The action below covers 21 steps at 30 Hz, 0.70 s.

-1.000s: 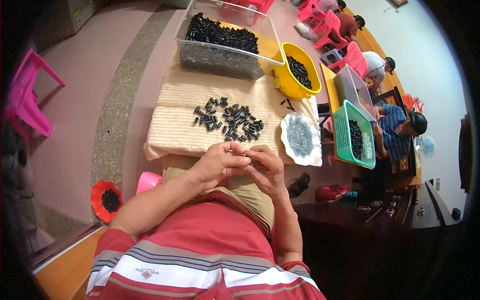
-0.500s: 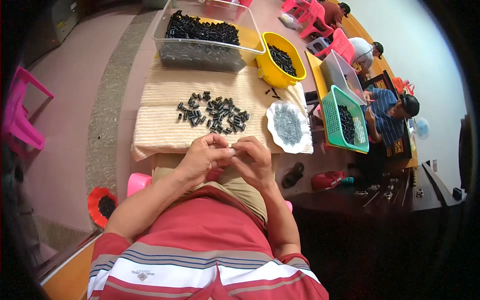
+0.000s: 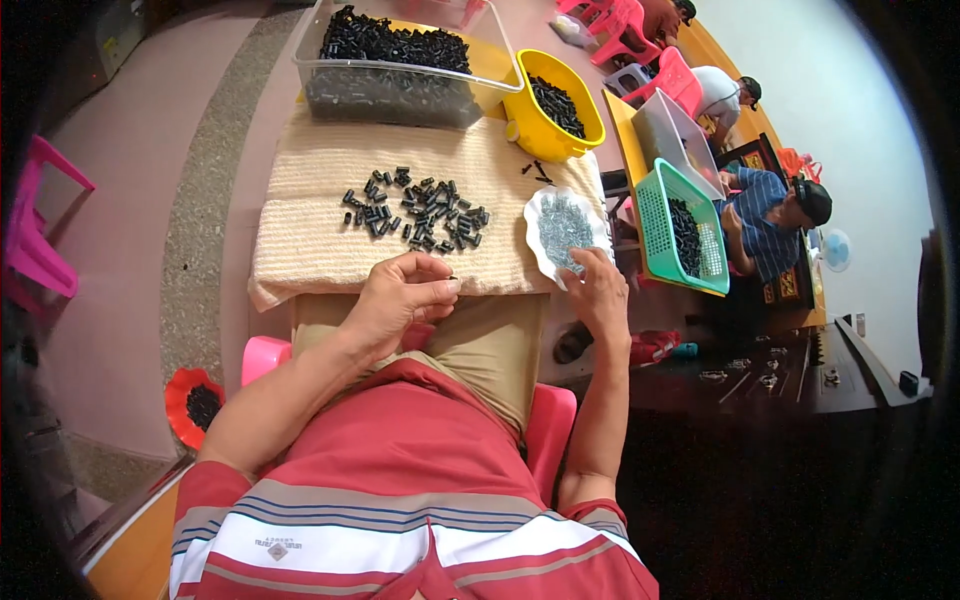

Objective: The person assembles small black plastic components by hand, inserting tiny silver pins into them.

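Note:
My left hand [image 3: 395, 305] is closed in a pinch over my lap, just off the table's near edge. A tiny dark piece [image 3: 454, 279] shows at its thumb tip, mostly hidden by the fingers. To the right, my right hand [image 3: 603, 297] reaches over the near rim of a white scalloped dish [image 3: 536, 245]. Its thumb and fingers are bent and a little apart, with the tips at small clear, silvery pieces [image 3: 566, 228] in the dish. Short black cylindrical parts [image 3: 430, 212] lie loosely scattered on the cream towel [image 3: 310, 230] beyond my left hand.
At the table's back stand a clear bin [image 3: 400, 75] of black parts and a yellow tub [image 3: 513, 105] of more. A few black parts [image 3: 537, 172] lie beside the tub. Rightward, a green basket [image 3: 712, 265] stands near a person in blue stripes [image 3: 775, 230]. A red bowl [image 3: 178, 405] sits low left.
My right hand has left my left hand and moved right to the white dish. My left hand stays pinched in about the same place. The view has shifted slightly.

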Each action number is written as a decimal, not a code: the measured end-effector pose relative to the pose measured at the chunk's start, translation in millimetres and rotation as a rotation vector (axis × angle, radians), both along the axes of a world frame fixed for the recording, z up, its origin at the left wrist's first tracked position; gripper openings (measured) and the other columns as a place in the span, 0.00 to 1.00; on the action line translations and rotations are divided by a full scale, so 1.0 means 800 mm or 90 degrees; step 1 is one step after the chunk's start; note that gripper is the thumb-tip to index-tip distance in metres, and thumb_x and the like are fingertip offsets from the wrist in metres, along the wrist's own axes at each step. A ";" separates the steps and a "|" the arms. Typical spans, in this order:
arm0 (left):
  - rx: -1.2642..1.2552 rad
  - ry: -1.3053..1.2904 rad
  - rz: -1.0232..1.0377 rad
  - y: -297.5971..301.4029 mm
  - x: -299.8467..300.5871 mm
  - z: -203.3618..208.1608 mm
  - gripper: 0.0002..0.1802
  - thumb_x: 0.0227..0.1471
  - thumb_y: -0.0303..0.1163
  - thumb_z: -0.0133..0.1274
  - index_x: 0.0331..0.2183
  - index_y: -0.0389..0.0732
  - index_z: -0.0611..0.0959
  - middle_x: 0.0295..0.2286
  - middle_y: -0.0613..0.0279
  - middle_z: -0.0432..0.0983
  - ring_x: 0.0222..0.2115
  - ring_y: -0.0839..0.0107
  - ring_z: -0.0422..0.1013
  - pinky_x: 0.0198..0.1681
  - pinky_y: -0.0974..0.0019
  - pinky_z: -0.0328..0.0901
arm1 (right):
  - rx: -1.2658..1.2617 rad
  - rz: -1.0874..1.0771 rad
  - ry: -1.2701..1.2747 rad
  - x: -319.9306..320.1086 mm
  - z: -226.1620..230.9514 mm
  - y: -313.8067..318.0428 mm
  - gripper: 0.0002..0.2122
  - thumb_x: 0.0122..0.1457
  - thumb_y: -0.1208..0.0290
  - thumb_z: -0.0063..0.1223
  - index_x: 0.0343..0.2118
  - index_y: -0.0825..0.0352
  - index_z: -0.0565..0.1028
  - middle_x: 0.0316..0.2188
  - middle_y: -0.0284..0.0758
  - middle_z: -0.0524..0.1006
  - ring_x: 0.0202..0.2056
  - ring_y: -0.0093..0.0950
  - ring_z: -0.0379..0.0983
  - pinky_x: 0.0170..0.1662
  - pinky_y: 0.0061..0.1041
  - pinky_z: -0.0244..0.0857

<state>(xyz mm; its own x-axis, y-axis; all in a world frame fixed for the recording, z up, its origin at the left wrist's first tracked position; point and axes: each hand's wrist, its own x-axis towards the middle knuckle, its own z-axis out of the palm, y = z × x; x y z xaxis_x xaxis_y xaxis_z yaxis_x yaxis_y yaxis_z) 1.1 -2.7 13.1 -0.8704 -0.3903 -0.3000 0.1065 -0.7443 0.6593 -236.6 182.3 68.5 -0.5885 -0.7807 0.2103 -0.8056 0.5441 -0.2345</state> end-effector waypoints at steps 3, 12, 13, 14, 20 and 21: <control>0.001 0.011 0.005 0.001 -0.001 -0.003 0.08 0.51 0.23 0.61 0.35 0.37 0.79 0.30 0.62 0.79 0.27 0.75 0.76 0.32 0.73 0.74 | 0.088 -0.024 0.034 -0.014 -0.004 0.010 0.15 0.55 0.66 0.58 0.45 0.65 0.78 0.43 0.40 0.77 0.44 0.43 0.75 0.46 0.39 0.67; -0.012 -0.001 -0.004 0.004 -0.002 -0.002 0.08 0.51 0.23 0.62 0.35 0.38 0.79 0.29 0.63 0.79 0.27 0.75 0.76 0.32 0.73 0.73 | 0.024 0.003 0.086 -0.033 -0.030 0.002 0.10 0.56 0.69 0.57 0.39 0.65 0.80 0.35 0.42 0.78 0.41 0.44 0.75 0.44 0.38 0.68; -0.011 -0.004 -0.006 0.004 -0.001 0.000 0.08 0.50 0.23 0.62 0.34 0.38 0.79 0.29 0.63 0.79 0.27 0.75 0.75 0.32 0.73 0.73 | 0.024 0.005 0.085 -0.032 -0.029 0.000 0.10 0.56 0.69 0.57 0.39 0.65 0.80 0.35 0.42 0.78 0.41 0.44 0.75 0.44 0.38 0.68; -0.010 -0.008 -0.008 0.003 0.000 0.000 0.09 0.50 0.23 0.62 0.34 0.39 0.79 0.29 0.63 0.79 0.27 0.75 0.75 0.32 0.73 0.73 | 0.020 -0.002 0.064 -0.030 -0.028 -0.003 0.08 0.56 0.69 0.56 0.37 0.65 0.80 0.33 0.42 0.78 0.40 0.44 0.75 0.43 0.38 0.68; -0.019 -0.010 -0.025 0.004 0.000 -0.003 0.09 0.50 0.24 0.62 0.35 0.39 0.79 0.30 0.64 0.77 0.29 0.73 0.75 0.36 0.69 0.73 | 0.005 0.018 0.059 -0.036 -0.034 -0.004 0.06 0.57 0.71 0.54 0.35 0.65 0.79 0.32 0.41 0.78 0.37 0.44 0.76 0.40 0.38 0.69; -0.020 -0.011 -0.024 0.004 0.000 -0.004 0.09 0.50 0.24 0.62 0.35 0.39 0.79 0.30 0.64 0.77 0.29 0.73 0.75 0.36 0.69 0.73 | -0.008 0.025 0.061 -0.037 -0.036 -0.004 0.06 0.57 0.71 0.54 0.34 0.65 0.79 0.32 0.41 0.78 0.36 0.44 0.76 0.40 0.38 0.69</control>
